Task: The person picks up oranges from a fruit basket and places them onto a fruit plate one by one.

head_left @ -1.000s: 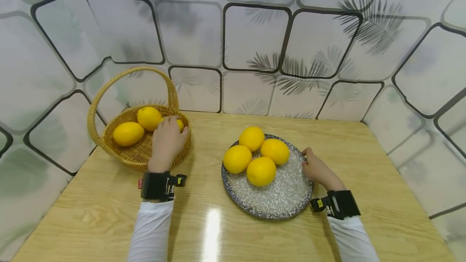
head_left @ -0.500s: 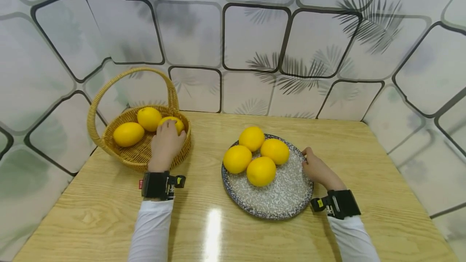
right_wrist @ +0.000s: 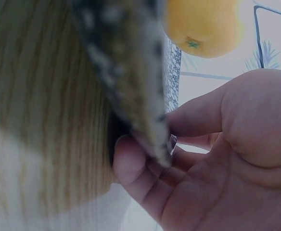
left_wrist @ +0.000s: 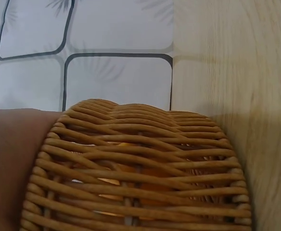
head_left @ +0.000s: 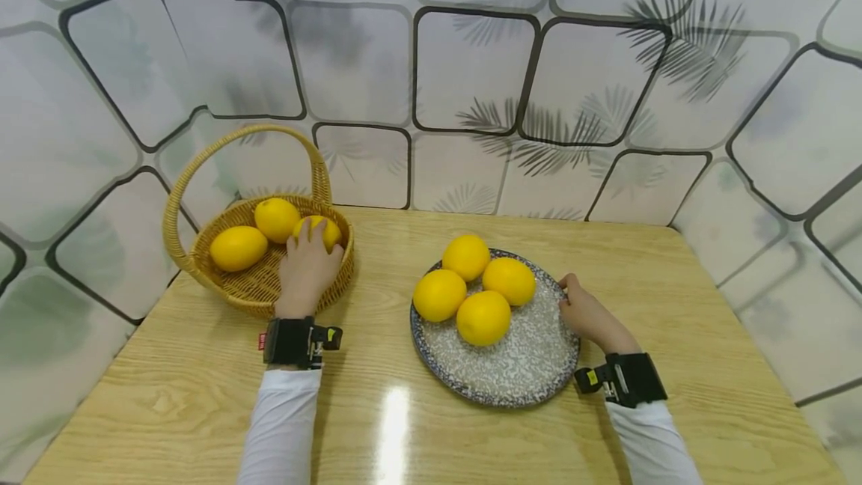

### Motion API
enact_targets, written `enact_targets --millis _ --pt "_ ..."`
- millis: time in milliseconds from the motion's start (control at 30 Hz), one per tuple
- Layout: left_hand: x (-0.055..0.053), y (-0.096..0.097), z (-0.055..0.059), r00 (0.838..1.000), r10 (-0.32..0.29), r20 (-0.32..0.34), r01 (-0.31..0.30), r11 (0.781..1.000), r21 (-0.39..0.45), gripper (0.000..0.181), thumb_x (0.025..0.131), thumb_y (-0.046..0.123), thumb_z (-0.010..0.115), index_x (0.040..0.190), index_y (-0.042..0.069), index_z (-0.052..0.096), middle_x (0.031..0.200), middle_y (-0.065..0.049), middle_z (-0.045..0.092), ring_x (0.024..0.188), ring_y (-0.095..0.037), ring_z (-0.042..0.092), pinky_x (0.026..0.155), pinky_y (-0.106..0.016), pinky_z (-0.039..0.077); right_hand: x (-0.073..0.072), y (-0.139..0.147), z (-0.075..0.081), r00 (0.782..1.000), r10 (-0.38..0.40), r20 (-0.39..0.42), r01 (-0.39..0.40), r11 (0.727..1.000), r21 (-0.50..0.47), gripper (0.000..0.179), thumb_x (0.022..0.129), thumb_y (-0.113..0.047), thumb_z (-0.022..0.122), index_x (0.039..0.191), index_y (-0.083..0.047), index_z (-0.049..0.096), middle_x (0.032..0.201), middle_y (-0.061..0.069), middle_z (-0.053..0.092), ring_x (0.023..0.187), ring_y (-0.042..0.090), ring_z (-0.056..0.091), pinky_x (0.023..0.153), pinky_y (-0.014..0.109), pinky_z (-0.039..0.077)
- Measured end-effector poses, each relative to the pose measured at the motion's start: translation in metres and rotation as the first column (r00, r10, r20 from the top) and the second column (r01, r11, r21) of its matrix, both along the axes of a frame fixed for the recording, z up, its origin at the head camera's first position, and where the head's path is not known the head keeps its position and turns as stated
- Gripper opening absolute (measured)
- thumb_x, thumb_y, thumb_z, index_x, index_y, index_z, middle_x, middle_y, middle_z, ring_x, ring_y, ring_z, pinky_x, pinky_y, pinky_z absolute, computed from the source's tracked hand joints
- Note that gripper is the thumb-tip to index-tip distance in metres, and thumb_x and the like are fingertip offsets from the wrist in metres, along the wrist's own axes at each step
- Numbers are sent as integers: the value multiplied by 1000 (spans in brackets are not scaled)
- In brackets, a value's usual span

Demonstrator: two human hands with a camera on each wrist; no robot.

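The left hand (head_left: 310, 264) reaches over the basket's near edge, its fingers loosely spread and their tips lying on the near side of the right fruit (head_left: 333, 233), which sits against the right wall of the basket (head_left: 242, 301). The fingers look extended rather than wrapped round it (the left wrist view shows mostly wicker, so the fingertips' undersides are hidden). Farther left in the basket, well clear of the fingers, lie a back fruit (head_left: 277, 220) and a left fruit (head_left: 239, 248).

The right hand (head_left: 591, 314) pinches the plate (head_left: 539, 354) at its right edge, thumb over the rim and fingers below. Four fruits (head_left: 483, 318) lie bunched toward the plate's back-left edge, apart from that hand. The basket stands by the back-left corner of the bench (head_left: 694, 305); the plate lies right of the bench's middle.
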State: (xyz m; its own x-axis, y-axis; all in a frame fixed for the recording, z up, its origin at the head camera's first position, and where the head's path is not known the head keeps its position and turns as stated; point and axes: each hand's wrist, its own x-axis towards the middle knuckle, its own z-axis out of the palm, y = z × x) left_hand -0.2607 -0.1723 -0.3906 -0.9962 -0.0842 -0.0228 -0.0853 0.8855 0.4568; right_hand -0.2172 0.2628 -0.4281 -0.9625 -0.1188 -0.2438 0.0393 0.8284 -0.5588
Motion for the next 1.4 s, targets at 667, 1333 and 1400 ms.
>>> enact_targets --millis 667,1333,1400 --pt "-4 0 -6 992 104 -74 -106 994 -22 69 99 38 41 156 6 18 146 -39 19 118 -56 34 96 -68 39 -1 1 0 1000 0 1 0 1000 3 36 100 -5 32 132 11 27 108 34 57 74 26 52 57 31 39" --pt "-4 2 -6 987 113 -114 -113 994 8 59 99 32 41 149 3 30 145 -30 27 129 -50 28 103 -67 34 -5 1 -1 1000 4 3 -4 1000 -24 38 100 -4 27 134 12 25 74 8 43 58 16 39 52 28 36" --pt "-4 2 -7 987 120 -105 -120 993 3 60 98 33 41 148 1 31 142 -32 28 125 -49 30 101 -66 36 -5 2 -2 1000 3 11 -2 1000 -26 38 100 -5 27 134 12 25 73 6 41 57 15 37 52 28 35"
